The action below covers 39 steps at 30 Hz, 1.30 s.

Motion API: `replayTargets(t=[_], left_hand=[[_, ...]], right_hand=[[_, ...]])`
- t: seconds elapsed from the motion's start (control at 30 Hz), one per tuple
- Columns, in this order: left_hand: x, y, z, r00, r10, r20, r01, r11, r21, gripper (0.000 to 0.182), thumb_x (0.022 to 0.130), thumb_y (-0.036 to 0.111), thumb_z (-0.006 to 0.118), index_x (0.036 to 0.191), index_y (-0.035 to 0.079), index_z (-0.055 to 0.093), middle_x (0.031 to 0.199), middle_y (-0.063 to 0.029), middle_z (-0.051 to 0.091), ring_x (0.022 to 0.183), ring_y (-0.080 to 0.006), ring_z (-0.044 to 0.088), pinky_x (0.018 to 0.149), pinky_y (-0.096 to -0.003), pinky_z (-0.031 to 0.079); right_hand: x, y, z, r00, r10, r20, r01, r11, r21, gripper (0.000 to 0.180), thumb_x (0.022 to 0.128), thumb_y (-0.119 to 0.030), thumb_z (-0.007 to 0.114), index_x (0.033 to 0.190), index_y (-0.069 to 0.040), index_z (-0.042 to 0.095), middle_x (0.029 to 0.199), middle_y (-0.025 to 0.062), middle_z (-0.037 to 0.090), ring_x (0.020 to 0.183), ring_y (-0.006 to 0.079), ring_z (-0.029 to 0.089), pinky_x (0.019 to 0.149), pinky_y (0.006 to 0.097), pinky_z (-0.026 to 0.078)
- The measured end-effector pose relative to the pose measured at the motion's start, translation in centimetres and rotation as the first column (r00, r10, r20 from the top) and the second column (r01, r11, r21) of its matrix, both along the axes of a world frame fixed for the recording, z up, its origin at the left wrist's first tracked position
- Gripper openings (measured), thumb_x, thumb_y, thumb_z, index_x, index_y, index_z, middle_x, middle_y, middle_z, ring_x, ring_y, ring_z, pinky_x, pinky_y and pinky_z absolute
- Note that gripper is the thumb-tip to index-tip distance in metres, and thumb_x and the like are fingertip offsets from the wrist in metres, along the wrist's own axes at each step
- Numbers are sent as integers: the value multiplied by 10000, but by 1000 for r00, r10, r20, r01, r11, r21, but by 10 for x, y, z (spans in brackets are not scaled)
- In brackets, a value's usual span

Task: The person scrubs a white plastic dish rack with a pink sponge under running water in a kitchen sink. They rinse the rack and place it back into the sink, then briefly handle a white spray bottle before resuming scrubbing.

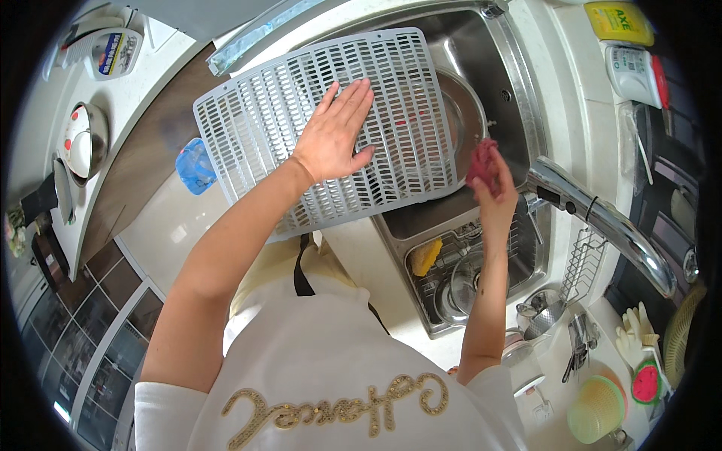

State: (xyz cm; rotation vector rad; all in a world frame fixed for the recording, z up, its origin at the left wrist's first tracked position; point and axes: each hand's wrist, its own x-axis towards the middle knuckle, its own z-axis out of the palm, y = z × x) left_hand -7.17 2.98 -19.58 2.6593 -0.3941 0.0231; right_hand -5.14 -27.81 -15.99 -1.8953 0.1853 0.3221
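A grey slotted plastic rack panel (pixel 265 135) lies across the large steel sink basin (pixel 502 62) and the counter edge. My left hand (pixel 335 135) rests flat on top of it, fingers spread a little. My right hand (pixel 496 186) grips a crumpled dark red cloth (pixel 483 160) just beyond the panel's right edge, near the rim of a round steel basin (pixel 471 107) partly hidden under the panel. In the small sink below, a yellow sponge (pixel 426 257) and glass lids (pixel 465 282) sit on a wire rack.
A chrome faucet (pixel 603 220) reaches over the right side. Cleaner bottles (pixel 634 73) stand at the upper right. A colander (pixel 597 409) and rubber gloves (pixel 637 330) lie lower right. A steel bowl (pixel 97 141) is on the left counter; a blue bag (pixel 196 166) hangs beside the panel.
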Motion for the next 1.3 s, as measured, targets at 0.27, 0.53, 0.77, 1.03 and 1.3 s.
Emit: replayTargets(t=[0.27, 0.53, 0.77, 1.03, 1.3], left_hand=[[5, -3, -1, 999, -33, 26, 33, 999, -15, 819, 817, 376, 637, 1431, -96, 370, 1531, -236, 340, 1450, -321, 291, 1222, -474, 139], [3, -1, -2, 1000, -12, -17, 12, 999, -33, 827, 797, 360, 648, 1422, -108, 373, 1534, -239, 328, 1449, -320, 286, 1223, -472, 139], [4, -2, 2, 999, -29, -33, 28, 999, -37, 829, 792, 355, 652, 1417, -115, 376, 1533, -239, 332, 1460, -317, 272, 1224, -473, 134], [2, 1, 1, 999, -13, -37, 10, 995, -94, 844, 784, 341, 668, 1432, -102, 360, 1538, -244, 323, 1453, -332, 287, 1223, -485, 138], [5, -7, -6, 1000, -22, -7, 21, 987, -160, 879, 753, 307, 706, 1445, -91, 337, 1538, -249, 319, 1453, -346, 283, 1210, -509, 168]], right_hand=[[-44, 92, -17, 868, 402, 290, -252, 862, -439, 461, 859, 15, 604, 1305, -101, 607, 1096, 157, 603, 952, 331, 627, 827, 388, 511], [-67, 91, -3, 883, 421, 206, -253, 798, -546, 379, 850, 29, 608, 1212, -70, 662, 1029, 149, 574, 912, 333, 635, 777, 385, 526], [2, 137, -22, 841, 448, 303, -203, 780, -591, 324, 886, -40, 601, 1196, -104, 667, 1011, 136, 583, 908, 358, 634, 730, 428, 531], [-16, 135, -7, 888, 405, 220, -194, 762, -619, 372, 883, -29, 592, 1235, -129, 662, 1015, 132, 587, 882, 328, 638, 735, 421, 531], [54, 150, -16, 916, 359, 178, -135, 696, -706, 268, 970, -197, 531, 1174, -90, 667, 990, 187, 624, 879, 383, 644, 767, 442, 520]])
